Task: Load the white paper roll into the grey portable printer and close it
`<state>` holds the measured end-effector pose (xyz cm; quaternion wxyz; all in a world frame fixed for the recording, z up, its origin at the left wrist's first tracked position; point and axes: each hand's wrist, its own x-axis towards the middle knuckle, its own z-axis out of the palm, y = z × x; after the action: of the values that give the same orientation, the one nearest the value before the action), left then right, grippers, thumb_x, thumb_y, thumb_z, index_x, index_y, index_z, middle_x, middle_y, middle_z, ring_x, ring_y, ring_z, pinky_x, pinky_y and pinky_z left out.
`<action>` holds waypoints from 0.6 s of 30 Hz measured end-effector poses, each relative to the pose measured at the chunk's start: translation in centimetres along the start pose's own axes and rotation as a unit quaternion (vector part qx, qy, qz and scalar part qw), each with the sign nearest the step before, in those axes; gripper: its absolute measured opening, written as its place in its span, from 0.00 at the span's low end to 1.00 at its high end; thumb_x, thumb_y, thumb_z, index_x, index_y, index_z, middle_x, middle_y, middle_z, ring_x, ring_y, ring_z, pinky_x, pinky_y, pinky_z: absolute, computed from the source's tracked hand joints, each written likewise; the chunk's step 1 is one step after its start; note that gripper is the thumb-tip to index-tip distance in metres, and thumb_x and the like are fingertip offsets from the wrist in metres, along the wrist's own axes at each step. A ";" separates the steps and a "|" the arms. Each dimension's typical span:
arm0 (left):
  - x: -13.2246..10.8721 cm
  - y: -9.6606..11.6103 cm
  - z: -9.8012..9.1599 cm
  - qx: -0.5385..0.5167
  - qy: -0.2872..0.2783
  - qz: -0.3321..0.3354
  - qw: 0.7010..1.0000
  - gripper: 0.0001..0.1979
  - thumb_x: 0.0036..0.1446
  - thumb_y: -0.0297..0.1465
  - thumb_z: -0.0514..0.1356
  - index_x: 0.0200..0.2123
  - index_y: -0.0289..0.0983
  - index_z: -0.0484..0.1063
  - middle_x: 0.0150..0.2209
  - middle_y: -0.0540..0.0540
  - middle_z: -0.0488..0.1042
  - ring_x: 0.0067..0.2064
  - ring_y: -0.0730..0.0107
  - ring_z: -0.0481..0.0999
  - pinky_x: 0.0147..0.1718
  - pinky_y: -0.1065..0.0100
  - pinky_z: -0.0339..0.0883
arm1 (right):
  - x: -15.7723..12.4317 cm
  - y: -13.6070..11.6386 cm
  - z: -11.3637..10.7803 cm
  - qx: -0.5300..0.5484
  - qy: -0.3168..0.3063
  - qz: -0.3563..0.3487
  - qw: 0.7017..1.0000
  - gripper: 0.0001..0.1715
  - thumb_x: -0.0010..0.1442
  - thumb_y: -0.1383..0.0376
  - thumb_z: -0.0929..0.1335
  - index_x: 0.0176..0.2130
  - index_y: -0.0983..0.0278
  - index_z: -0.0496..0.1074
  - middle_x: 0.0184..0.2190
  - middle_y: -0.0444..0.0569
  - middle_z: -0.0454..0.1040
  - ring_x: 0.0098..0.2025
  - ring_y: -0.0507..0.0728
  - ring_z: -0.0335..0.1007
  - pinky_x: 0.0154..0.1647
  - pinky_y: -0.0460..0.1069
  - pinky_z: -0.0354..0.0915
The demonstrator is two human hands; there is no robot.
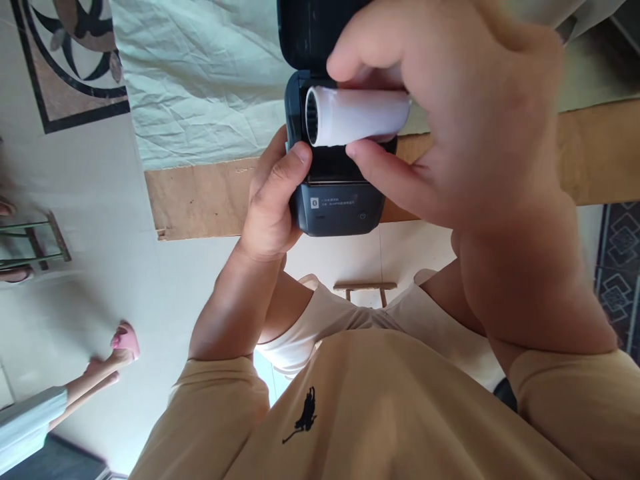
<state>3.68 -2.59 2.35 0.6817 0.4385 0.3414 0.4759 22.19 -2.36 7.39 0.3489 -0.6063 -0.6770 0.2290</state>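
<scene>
My left hand (273, 200) grips the left side of a small dark label printer (345, 217), with the thumb on its rim. The printer's black lid (305, 33) stands open, tilted away from me. Between the thumb and fingers of my right hand (480, 127) is a white label roll (360, 117), lying sideways over the open compartment. The roll's hollow ribbed core shows at its left end. Whether it touches the compartment floor is hidden. A power button mark and small print show on the printer's front.
A wooden table edge (200, 200) runs below the printer, with a pale green cloth (200, 87) over the tabletop. At the left, another person's leg with a pink slipper (126, 340) is on the tiled floor. A low stool (35, 243) stands there too.
</scene>
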 end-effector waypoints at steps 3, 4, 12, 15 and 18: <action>-0.1 0.1 0.0 -0.005 -0.011 -0.004 1.000 0.09 0.63 0.40 0.60 0.40 0.43 0.75 0.43 0.45 0.77 0.58 0.52 0.73 0.49 0.59 0.68 | 0.2 -0.5 0.5 -0.143 -0.063 -0.116 0.981 0.14 0.57 0.62 0.68 0.46 0.53 0.71 0.46 0.39 0.76 0.52 0.59 0.74 0.52 0.58 0.70; -0.1 0.1 -0.1 0.006 -0.014 -0.006 1.000 0.09 0.63 0.40 0.61 0.40 0.42 0.75 0.40 0.45 0.76 0.55 0.53 0.74 0.46 0.60 0.68 | 0.2 -0.5 0.7 -0.175 -0.066 -0.137 0.973 0.13 0.58 0.62 0.67 0.45 0.54 0.70 0.45 0.39 0.75 0.52 0.59 0.75 0.51 0.58 0.70; 0.7 -1.3 -1.7 0.037 -0.034 0.045 0.998 0.23 0.58 0.55 0.60 0.41 0.41 0.75 0.34 0.44 0.73 0.47 0.51 0.75 0.38 0.60 0.65 | -0.6 1.1 1.6 -0.198 0.008 -0.254 0.947 0.10 0.61 0.65 0.62 0.36 0.63 0.72 0.31 0.43 0.76 0.40 0.59 0.79 0.38 0.53 0.66; 0.8 -1.6 -2.0 0.031 -0.029 0.031 0.999 0.17 0.59 0.48 0.62 0.39 0.41 0.76 0.33 0.44 0.72 0.43 0.55 0.74 0.36 0.61 0.63 | -0.9 1.5 1.5 -0.173 0.070 -0.296 0.937 0.09 0.60 0.67 0.63 0.35 0.62 0.73 0.27 0.43 0.74 0.37 0.60 0.78 0.36 0.53 0.64; 0.8 -1.6 -1.9 0.030 -0.026 0.027 0.999 0.18 0.58 0.51 0.61 0.39 0.43 0.76 0.33 0.45 0.72 0.42 0.54 0.74 0.35 0.60 0.63 | -1.2 1.5 1.4 -0.139 0.084 -0.336 0.928 0.11 0.58 0.70 0.63 0.36 0.60 0.74 0.23 0.41 0.71 0.32 0.56 0.76 0.33 0.53 0.61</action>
<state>2.75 -1.57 0.12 0.6636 0.4802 0.3259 0.4720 22.18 -3.18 5.13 0.3727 -0.4031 -0.8343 -0.0495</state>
